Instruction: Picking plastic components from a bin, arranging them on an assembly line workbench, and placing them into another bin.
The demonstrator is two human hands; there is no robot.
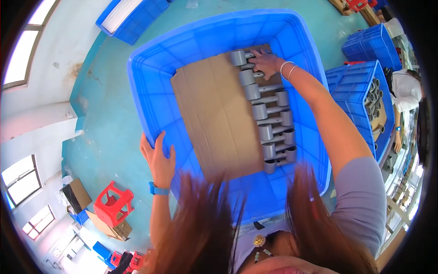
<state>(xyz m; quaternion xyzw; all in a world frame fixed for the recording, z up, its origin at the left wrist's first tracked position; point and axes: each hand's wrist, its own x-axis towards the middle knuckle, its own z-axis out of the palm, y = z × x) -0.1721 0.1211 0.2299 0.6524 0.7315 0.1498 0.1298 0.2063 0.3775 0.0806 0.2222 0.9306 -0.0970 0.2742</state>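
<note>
L grip [158,160] on bin [157,102], R grip [266,64] on gry pcs [259,111].

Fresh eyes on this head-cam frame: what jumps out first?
Likely the big blue bin in the middle, floored with brown cardboard. Grey tubular parts line the cardboard's right side, the right hand at their far end, the left hand at the bin's left rim. Then the red stool, lower left.

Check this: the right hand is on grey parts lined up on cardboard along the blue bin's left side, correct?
Not quite: the head view shows the grey parts along the right side of the blue bin. The right hand and cardboard are as you say.
</note>
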